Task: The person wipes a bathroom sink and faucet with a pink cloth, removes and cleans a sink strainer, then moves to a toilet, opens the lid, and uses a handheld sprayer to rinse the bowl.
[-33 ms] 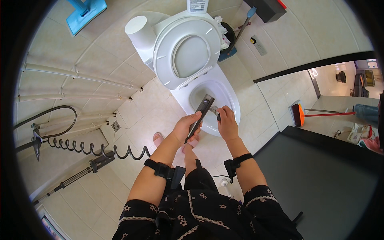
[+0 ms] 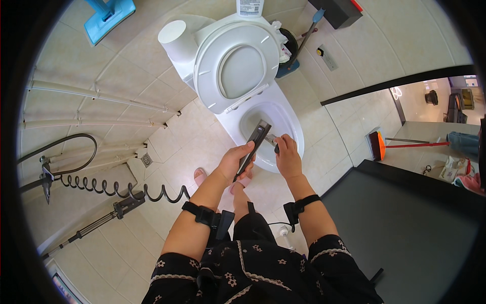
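Note:
My left hand (image 2: 237, 160) is closed round a long, narrow dark grey bar-like object (image 2: 259, 135). It is tilted, its far end over the toilet bowl (image 2: 292, 136) and its near end below my fingers. Fingers of my right hand (image 2: 287, 156) are closed on a small tool with a dark handle (image 2: 277, 148) and a metallic part. That part meets or lies very close to the bar's right side; contact cannot be made out. The exact kind of either object is unclear. Behind the bowl the white toilet lid and seat (image 2: 206, 66) are raised.
A white cylinder (image 2: 174, 36) and a bottle (image 2: 249, 7) stand by the tank. Right of it are a bin (image 2: 287, 46) and a long-handled blue tool (image 2: 304, 38). A coiled black hose (image 2: 132, 188) hangs at left. A dark panel (image 2: 405, 228) fills the lower right.

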A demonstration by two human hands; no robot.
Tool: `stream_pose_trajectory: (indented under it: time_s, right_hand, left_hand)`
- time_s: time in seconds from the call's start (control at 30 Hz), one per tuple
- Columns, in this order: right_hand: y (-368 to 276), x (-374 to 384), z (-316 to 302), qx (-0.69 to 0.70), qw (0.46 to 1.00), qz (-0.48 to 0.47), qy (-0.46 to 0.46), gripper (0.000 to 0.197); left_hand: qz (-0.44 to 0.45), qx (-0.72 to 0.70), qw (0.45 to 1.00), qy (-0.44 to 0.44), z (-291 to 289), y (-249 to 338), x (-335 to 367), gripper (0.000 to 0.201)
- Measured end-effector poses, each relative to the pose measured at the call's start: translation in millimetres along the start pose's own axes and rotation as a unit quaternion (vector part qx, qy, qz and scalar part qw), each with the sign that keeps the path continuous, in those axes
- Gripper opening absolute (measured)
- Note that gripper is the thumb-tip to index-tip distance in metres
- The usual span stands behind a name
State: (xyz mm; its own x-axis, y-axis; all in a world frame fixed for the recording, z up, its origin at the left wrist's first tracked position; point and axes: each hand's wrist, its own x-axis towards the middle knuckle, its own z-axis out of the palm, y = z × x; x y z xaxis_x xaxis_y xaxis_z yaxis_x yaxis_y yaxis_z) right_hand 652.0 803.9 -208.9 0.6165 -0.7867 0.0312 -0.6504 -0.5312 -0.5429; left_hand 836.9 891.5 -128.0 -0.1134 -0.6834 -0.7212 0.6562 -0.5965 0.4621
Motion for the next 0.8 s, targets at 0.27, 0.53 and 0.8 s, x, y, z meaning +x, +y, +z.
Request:
stream_pose_trajectory:
  time_s: [0.27, 0.53, 0.8]
  right_hand:
    - [3, -8, 0, 0.066, 0.997, 0.047, 0.019, 0.049]
    - [40, -21, 6, 0.471, 0.782, 0.403, 0.067, 0.061]
    - [2, -18, -11, 0.513, 0.745, 0.421, 0.058, 0.059]
  left_hand:
    - [0.028, 0.185, 0.981, 0.052, -20, 8, -21, 0.045]
    - [0.072, 0.681, 0.688, 0.24, -54, 52, -75, 0.056]
    - [0.234, 0.678, 0.595, 0.363, -157, 69, -132, 0.036]
